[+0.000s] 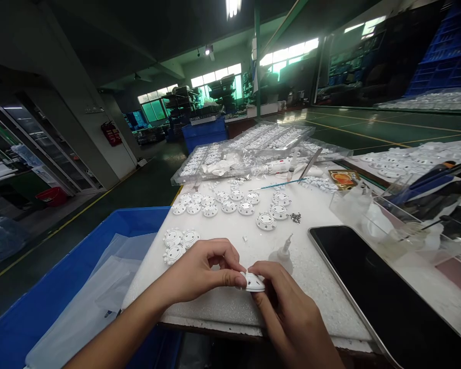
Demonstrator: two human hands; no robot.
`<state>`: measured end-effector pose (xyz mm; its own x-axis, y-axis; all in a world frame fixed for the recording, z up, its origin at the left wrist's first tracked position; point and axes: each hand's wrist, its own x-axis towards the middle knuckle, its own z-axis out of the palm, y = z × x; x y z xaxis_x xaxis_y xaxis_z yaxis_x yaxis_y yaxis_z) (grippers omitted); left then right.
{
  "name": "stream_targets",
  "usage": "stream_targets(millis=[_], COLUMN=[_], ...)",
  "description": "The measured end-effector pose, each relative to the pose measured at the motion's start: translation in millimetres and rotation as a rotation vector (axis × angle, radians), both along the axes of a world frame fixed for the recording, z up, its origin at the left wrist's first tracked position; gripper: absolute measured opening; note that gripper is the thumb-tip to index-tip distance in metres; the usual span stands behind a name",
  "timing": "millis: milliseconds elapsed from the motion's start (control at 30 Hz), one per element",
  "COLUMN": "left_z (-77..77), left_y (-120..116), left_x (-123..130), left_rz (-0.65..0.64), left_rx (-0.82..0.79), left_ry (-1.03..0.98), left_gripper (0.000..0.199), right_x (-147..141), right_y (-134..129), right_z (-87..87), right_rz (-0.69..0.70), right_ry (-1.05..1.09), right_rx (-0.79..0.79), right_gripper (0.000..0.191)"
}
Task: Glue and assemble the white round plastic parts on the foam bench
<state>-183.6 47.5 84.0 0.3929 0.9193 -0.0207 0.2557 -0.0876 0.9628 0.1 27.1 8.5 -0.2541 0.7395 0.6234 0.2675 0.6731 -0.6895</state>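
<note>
Between both hands, just above the front of the white foam board, is a small round white plastic disc with dark holes in its side. My left hand pinches at its left edge with thumb and forefinger; any small part between those fingertips is hidden. My right hand grips the disc from the right, fingers on top and thumb underneath. Just behind stands a small white squeeze bottle with a thin nozzle. Similar discs lie left of my left hand, and more discs stand in rows farther back.
A large tablet-like black screen lies at right, beside a clear tray of bottles and tools. Tiny dark parts are piled mid-board. A thin blue brush and bagged trays lie behind. A blue bin stands left.
</note>
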Motion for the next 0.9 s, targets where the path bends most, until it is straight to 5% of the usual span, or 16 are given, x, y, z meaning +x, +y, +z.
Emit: stream_targets(millis=[467,700,900], left_z=[4.6,-14.1,-29.2], left_y=[-6,-13,-13], left_x=[-5,5,11], left_rz=[-0.147,-0.114,0.007], left_rx=[0.437,0.522,0.631], left_ry=[0.454,0.432,0.426], left_gripper=[0.017,0.029,0.019], right_x=[1,0,-1], right_y=[0,-2,-3], right_z=[5.7,3.9,4.4], right_rz=[-0.027,-0.074,-0.115], right_ry=[-0.037,0.006,0.016], right_rx=[-0.061,-0.101,-0.062], right_gripper=[0.015,0.009,0.018])
